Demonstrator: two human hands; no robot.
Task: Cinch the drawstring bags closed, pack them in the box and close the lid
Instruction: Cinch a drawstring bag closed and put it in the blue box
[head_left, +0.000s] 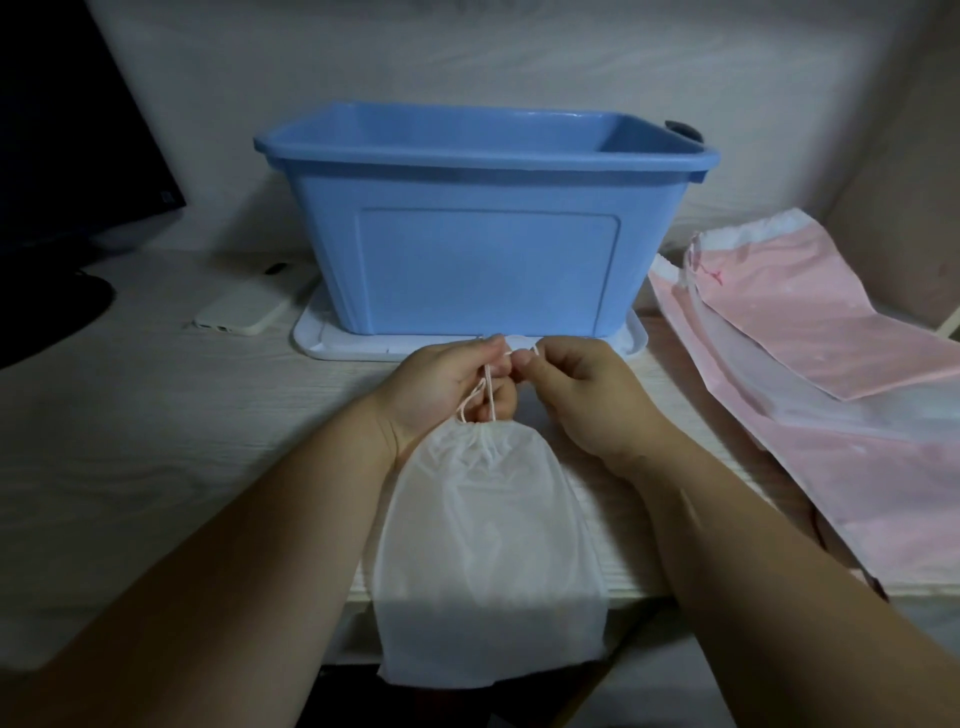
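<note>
two sets of fingers meet on one thin cord: the left hand (441, 384) has its fingers (493, 347) curled round the white drawstring (488, 387), and the right hand (587, 400) pinches the string's far end between thumb and forefinger, its fingers (525, 358) bent tight and almost touching those of the left. from the fingers the drawstring runs back toward the person to the mouth of a white drawstring bag (488, 545), which is gathered into a pucker just behind the left hand's lower fingers. the bag lies flat on the pale table (156, 441) between the two forearms, and its bottom end hangs over the table's near edge. just beyond the fingers lies a white lid (332, 343), flat on the table, and on it stands the blue box (483, 239), upright with its top open. to the right of the fingers, well apart from them, several pink bags (810, 364) lie flat and overlapping on the table. beyond and to the left of the fingers a pale phone (249, 306) lies beside the lid's left corner, and farther left stands a dark monitor (62, 130).
</note>
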